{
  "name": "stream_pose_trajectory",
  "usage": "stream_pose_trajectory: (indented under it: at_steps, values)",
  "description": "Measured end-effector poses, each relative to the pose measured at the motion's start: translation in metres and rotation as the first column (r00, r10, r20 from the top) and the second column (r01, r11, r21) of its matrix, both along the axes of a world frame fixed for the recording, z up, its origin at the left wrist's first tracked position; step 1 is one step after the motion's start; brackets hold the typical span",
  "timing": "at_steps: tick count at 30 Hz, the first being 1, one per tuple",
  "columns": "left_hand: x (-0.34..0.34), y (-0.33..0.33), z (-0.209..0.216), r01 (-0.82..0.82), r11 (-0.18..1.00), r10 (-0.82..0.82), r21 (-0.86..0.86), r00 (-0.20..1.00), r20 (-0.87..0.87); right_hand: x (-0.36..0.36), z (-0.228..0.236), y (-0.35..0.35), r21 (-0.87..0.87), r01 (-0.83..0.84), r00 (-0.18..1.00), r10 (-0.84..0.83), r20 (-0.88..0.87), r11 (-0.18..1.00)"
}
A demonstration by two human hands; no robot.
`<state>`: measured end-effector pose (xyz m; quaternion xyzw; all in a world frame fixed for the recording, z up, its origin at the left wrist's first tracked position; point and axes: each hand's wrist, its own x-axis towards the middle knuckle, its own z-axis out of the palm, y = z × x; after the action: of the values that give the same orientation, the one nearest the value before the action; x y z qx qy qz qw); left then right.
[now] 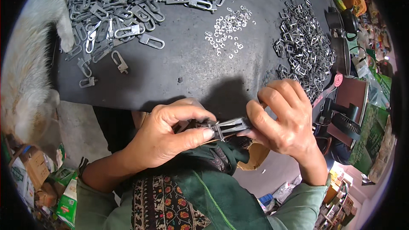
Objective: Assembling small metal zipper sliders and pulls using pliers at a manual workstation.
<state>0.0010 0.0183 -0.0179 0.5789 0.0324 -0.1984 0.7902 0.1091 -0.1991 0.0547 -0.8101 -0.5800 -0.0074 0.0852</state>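
Just off the table's near edge, both my hands close around a grey metal clasp (232,125) with two long narrow sides. My left hand (170,130) pinches its darker, blocky left end between thumb and forefinger. At the other end, my right hand (285,119) grips with thumb and curled fingers, covering that tip. Beyond the left hand lie two loose looped clasps (119,62), near a large heap of similar clasps (128,6). Small silver C-shaped rings (226,27) are scattered mid-table. A pile of small rectangular metal frames (304,44) lies to the right.
A light-furred animal (32,55) stretches along the left table edge, one paw beside the clasps. The dark table (170,74) ends just beyond my hands. Right of it are a pink swatter (337,79) and a small black fan (347,123). Cartons (36,168) lie lower left.
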Motion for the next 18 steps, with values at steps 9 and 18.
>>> stream_pose_trajectory:
  at_steps: [9,18]
  values:
    - [-0.007,-0.009,0.011,0.109,0.993,-0.100,0.040,0.980,-0.174,-0.033,-0.007,-0.028,-0.042,0.148,0.977,-0.153,-0.152,0.988]
    - [-0.048,-0.020,-0.021,-0.098,0.983,0.010,-0.156,0.874,-0.485,-0.070,-0.033,-0.067,0.013,0.574,0.801,-0.558,-0.218,0.819]
